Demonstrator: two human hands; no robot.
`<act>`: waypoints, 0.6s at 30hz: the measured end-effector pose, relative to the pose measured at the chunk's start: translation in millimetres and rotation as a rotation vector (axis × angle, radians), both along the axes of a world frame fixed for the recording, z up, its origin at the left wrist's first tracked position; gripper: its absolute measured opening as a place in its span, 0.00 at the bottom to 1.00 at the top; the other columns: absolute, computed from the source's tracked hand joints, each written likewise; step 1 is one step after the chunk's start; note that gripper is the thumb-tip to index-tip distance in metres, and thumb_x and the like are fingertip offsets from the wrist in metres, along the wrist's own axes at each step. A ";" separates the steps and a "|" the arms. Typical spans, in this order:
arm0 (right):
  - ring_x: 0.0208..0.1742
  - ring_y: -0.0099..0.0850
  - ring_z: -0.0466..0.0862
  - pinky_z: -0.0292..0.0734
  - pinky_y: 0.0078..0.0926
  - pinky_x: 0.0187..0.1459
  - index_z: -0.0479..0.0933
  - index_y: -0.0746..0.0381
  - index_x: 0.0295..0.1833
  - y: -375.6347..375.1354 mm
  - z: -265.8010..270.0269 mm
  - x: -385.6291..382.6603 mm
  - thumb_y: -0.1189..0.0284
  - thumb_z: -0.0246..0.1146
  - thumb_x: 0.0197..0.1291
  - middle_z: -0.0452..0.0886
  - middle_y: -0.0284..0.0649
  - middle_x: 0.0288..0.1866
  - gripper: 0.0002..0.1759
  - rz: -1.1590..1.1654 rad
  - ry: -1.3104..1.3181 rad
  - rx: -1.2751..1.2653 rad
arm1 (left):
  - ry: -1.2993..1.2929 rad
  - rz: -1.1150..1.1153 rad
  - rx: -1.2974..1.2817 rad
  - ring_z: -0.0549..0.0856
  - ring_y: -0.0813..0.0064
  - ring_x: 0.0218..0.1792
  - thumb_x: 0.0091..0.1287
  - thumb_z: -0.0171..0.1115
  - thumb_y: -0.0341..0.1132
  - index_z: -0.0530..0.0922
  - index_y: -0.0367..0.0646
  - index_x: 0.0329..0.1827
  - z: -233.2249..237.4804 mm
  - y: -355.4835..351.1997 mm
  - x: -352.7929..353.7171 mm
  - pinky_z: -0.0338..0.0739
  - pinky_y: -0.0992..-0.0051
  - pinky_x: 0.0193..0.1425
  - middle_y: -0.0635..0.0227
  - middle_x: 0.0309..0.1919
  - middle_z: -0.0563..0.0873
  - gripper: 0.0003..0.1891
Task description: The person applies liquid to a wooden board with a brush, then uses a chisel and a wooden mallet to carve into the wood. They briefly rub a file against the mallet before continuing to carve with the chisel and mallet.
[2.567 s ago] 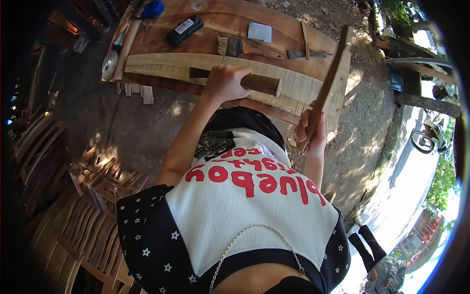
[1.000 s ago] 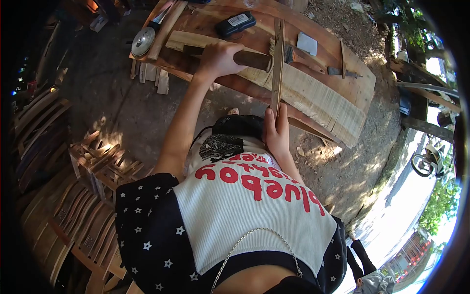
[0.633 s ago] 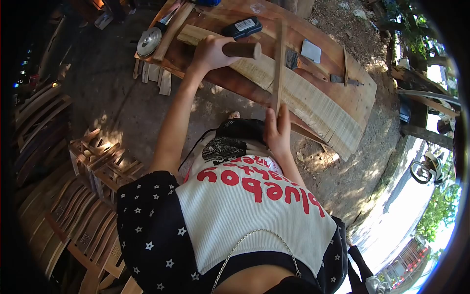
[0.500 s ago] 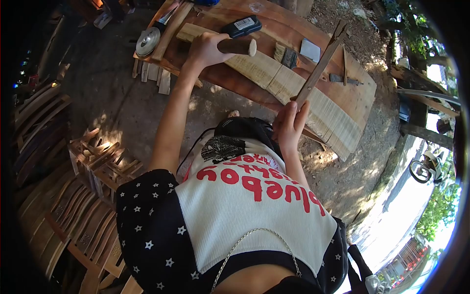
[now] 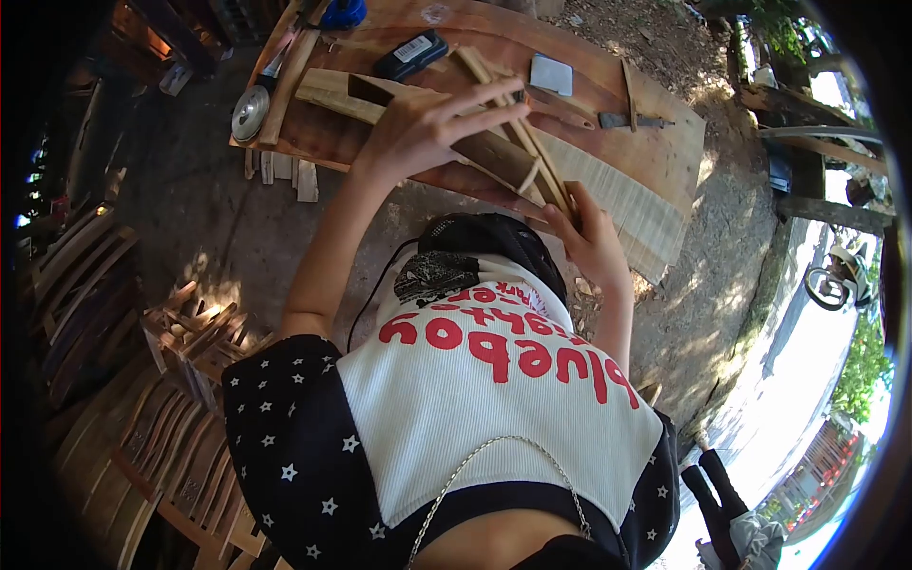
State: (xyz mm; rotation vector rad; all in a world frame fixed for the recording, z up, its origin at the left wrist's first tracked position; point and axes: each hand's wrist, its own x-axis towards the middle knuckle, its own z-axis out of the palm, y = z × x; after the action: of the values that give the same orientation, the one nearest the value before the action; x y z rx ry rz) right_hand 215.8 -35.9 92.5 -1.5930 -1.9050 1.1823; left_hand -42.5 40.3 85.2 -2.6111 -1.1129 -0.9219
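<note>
My left hand (image 5: 418, 128) grips a dark, curved wooden piece (image 5: 499, 157) across the palm. Both ends of that piece stick out past the hand, and its pale cut end points toward my right hand. The left index and middle fingers stretch over a narrow wooden strip (image 5: 541, 157) that slants against the piece. At the strip's near end, my right hand (image 5: 589, 233) has its thumb and fingers closed on it. Below both hands lies a long pale board (image 5: 617, 185) on a reddish-brown wooden table (image 5: 655, 95).
A black case with a label (image 5: 411, 54), a whitish square block (image 5: 551, 75) and a dark flat tool (image 5: 636, 122) lie on the table. A metal disc (image 5: 251, 113) sits at its left edge. Wooden chair backs (image 5: 180, 427) stand lower left. A person's legs (image 5: 717, 499) show lower right.
The strip has swung leftward and now lies against the dark wooden piece. My left fingers have stretched out over the strip. The piece now angles further down to the right.
</note>
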 end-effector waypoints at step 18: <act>0.70 0.41 0.63 0.55 0.42 0.68 0.58 0.65 0.68 -12.2 -31.5 59.0 0.54 0.62 0.60 0.65 0.51 0.66 0.38 -0.208 0.516 0.552 | -0.310 -0.284 -0.286 0.87 0.70 0.33 0.44 0.73 0.36 0.81 0.58 0.46 -6.5 -16.9 144.0 0.82 0.72 0.37 0.74 0.35 0.87 0.22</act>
State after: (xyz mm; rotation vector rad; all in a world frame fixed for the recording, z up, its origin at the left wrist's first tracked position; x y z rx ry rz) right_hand 274.7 -48.1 60.9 -1.0328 -1.5050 0.7827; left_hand 101.5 23.4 78.7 -2.9905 -1.0183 -1.3567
